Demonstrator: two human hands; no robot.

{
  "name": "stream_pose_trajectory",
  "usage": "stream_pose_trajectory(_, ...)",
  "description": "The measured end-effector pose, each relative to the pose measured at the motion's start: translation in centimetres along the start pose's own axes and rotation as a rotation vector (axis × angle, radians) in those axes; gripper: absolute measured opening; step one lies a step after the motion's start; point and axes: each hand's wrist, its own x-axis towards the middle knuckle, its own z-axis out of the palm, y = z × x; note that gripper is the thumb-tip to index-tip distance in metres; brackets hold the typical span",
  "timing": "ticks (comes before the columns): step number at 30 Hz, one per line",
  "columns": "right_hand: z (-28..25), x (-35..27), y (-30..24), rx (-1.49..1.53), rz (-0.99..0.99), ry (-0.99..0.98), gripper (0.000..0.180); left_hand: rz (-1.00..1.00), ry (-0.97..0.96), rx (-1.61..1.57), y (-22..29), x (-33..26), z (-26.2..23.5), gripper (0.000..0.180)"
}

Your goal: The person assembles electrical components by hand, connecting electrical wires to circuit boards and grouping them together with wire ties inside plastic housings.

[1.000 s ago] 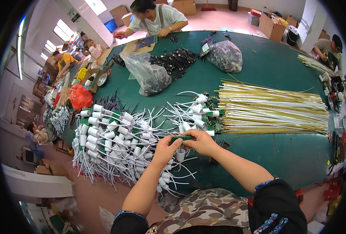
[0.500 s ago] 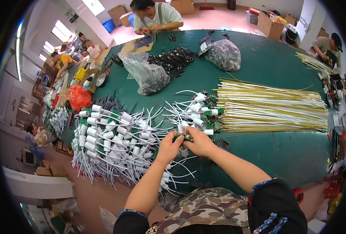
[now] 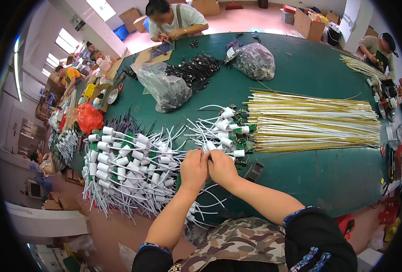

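Observation:
My left hand (image 3: 193, 171) and my right hand (image 3: 222, 168) meet over the near middle of the green table, closed with thumbs side by side. Pinched between them is a small green circuit board, seen half a second earlier and now mostly covered by my fingers. To the left lies a big heap of white cylindrical parts (image 3: 104, 158) with green boards and white wires. Just beyond my hands is a smaller cluster of the same white parts (image 3: 228, 112). It adjoins the left end of a bundle of long yellow and white strips (image 3: 314, 122).
Right of my hands lies a dark rectangular piece (image 3: 255, 171). Farther back are two filled plastic bags (image 3: 164, 88) (image 3: 255, 61) and a pile of black parts (image 3: 196, 70). A red bag (image 3: 88, 118) is at the left. A co-worker (image 3: 178, 22) sits across the table (image 3: 300, 63).
My hands have drawn closer together and turned, so the fingers now cover the circuit board. The dark rectangular piece beside my right wrist shows more fully. The whole view has shifted slightly.

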Motion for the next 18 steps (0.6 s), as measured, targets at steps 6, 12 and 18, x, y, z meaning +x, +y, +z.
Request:
stream_pose_trajectory(6, -2.6, 5.1, -1.2, 0.396, 0.196, 0.061, 0.021, 0.057, 0.042, -0.028, 2.3, 6.4, -1.9, 0.015)
stream_pose_trajectory(12, -3.1, 8.3, 6.0, 0.867, 0.439, 0.084, 0.027, 0.403, -0.013, -0.004, 2.1, 11.4, 3.4, 0.023)
stream_pose_trajectory(18, -8.3, 5.8, 10.1, -0.157, 0.249, 0.318, 0.057, 0.194, -0.082, -0.135, -0.5, 7.6, 13.4, 0.058)
